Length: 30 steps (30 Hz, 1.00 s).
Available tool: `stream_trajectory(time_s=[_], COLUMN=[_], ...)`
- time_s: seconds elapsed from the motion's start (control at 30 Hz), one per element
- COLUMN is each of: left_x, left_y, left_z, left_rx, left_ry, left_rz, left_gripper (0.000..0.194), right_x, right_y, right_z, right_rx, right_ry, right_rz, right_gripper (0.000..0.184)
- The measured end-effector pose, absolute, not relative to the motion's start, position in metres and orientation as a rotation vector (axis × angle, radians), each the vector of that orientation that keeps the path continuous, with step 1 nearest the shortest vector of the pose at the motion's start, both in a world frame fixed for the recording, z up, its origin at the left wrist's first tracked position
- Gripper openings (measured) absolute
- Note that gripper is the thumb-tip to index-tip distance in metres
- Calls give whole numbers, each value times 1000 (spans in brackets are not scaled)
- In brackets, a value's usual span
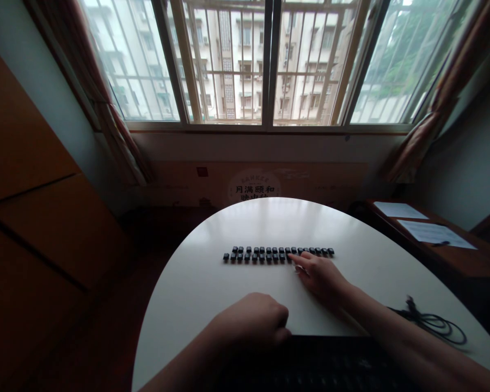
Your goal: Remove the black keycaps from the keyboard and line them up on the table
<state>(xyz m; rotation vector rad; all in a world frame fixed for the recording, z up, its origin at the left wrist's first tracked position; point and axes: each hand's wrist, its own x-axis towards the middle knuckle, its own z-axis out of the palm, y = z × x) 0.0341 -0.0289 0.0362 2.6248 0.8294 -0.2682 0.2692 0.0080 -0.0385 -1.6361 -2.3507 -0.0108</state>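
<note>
Two rows of small black keycaps (261,257) lie across the white round table. My right hand (320,272) reaches in from the right, its index fingertip touching the keycap (289,256) at the right end of the nearer row. Under that finger, a small pale wire-like tool (299,269) shows between the curled fingers; its exact kind is too blurred to tell. My left hand (257,316) is closed in a fist by the far left edge of a dark keyboard (335,359). Whatever the fist may hold is hidden.
A coiled black cable (433,324) lies at the table's (179,305) right side. Beyond it, a brown desk (453,261) bears paper sheets (433,233) and a pen. A wooden cabinet (32,218) stands left; a barred window (269,65) is ahead.
</note>
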Motion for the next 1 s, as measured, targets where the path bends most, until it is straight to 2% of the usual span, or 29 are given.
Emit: stream_trajectory(time_s=[0.4, 1.0], left_x=[35, 36], left_y=[-29, -29], left_z=[39, 39], left_rx=[2625, 2614], left_ry=[832, 829], left_rz=[-314, -316], left_gripper=[26, 27], right_x=[275, 272], right_y=[10, 8], right_z=[-36, -33], right_rx=[-1719, -1744], right_ry=[-2176, -2243], right_rz=[-102, -159], right_gripper=[38, 34])
